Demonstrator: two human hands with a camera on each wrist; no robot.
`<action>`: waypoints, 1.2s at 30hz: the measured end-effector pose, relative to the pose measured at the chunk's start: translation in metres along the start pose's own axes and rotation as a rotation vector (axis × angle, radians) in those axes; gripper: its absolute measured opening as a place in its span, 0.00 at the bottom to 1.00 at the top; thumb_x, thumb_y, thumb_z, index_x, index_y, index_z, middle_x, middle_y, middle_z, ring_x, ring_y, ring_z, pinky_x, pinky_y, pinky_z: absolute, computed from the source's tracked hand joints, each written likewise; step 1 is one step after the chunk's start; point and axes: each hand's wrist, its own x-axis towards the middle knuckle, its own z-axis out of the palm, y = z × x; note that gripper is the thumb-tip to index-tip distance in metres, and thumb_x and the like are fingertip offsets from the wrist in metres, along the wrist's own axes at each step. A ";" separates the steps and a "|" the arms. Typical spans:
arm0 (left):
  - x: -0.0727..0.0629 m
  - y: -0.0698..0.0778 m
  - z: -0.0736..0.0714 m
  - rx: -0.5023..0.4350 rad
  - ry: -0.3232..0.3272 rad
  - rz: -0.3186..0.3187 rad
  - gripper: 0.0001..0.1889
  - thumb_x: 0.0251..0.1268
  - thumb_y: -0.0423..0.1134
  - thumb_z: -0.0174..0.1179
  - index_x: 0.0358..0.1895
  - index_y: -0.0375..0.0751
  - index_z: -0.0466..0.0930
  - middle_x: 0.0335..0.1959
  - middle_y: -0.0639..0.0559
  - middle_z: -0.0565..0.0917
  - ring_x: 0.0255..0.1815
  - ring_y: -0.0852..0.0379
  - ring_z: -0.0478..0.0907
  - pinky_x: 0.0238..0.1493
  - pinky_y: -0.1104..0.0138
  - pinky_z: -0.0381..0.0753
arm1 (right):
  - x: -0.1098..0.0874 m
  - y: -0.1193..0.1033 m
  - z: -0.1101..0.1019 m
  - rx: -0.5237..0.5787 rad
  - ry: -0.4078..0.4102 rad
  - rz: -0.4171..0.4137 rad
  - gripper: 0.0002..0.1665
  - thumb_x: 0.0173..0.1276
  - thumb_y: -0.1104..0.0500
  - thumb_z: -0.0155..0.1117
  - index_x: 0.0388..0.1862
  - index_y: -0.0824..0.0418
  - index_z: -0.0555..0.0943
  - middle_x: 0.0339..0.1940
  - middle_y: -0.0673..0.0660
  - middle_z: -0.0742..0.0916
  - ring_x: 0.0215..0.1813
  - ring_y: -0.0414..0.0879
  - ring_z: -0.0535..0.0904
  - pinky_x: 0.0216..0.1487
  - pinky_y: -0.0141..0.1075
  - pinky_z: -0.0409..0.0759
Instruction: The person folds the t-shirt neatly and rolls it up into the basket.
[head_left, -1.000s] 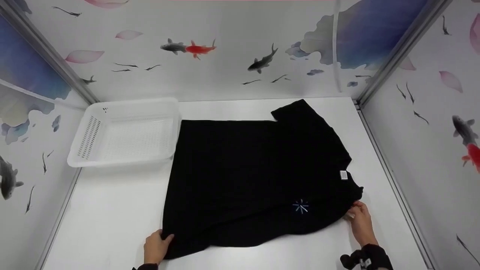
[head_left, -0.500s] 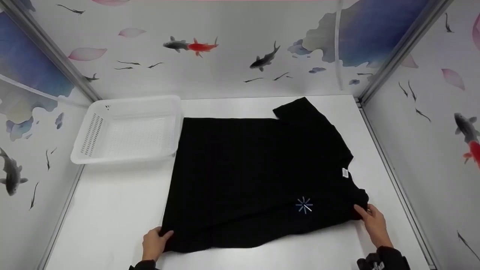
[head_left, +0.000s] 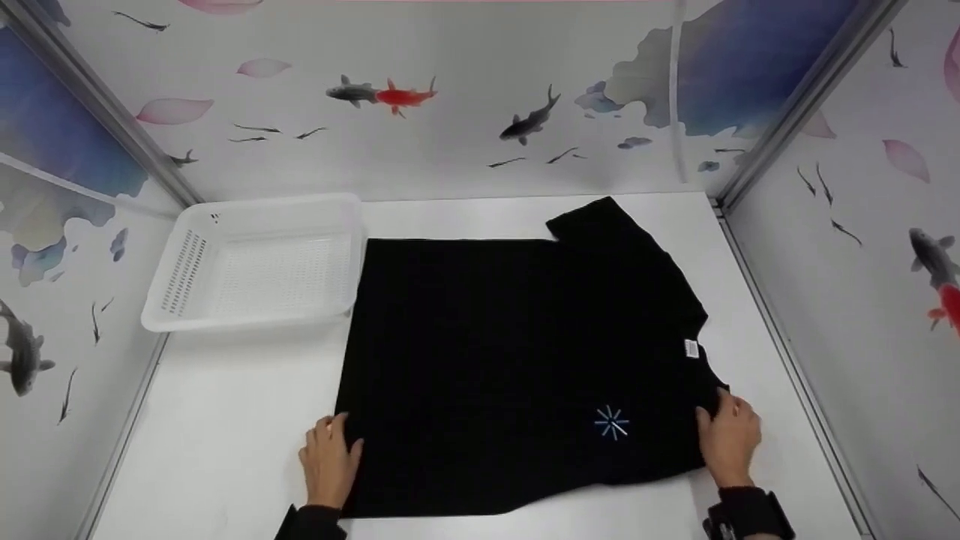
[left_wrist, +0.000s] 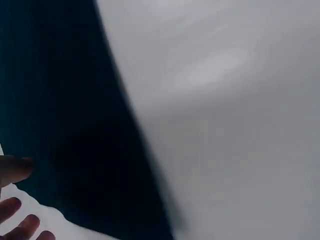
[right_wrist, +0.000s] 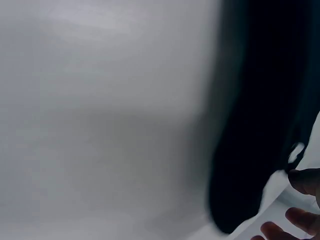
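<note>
A black T-shirt (head_left: 487, 337) lies spread sideways on the white table, its hem to the left and its collar to the right. One short sleeve (head_left: 604, 225) points away at the far right; the near sleeve does not show. A small white label (head_left: 691, 349) and a pale starburst print (head_left: 612, 423) mark the collar end. At the hem, my left hand (head_left: 328, 461) rests with thumb and fingers apart, thumb (left_wrist: 20, 167) over the cloth. By the collar's near side, my right hand (head_left: 731, 439) touches the edge, its fingers (right_wrist: 300, 218) loosely spread.
A white perforated plastic basket (head_left: 255, 319) stands at the back left, close beside the shirt's hem. Printed panels with fish and petals wall the table (head_left: 217, 420) at the back and both sides, joined by metal rails.
My left hand has slid away from me along the hem from the near corner. My right hand has moved up to the collar edge. The long crease near the print has flattened out.
</note>
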 end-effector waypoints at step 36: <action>0.036 0.028 0.024 -0.128 -0.204 0.097 0.30 0.63 0.43 0.65 0.66 0.35 0.71 0.69 0.27 0.62 0.69 0.22 0.53 0.57 0.25 0.54 | 0.042 -0.007 -0.001 0.217 -0.098 0.064 0.23 0.66 0.71 0.56 0.60 0.80 0.71 0.59 0.82 0.72 0.63 0.77 0.63 0.64 0.66 0.59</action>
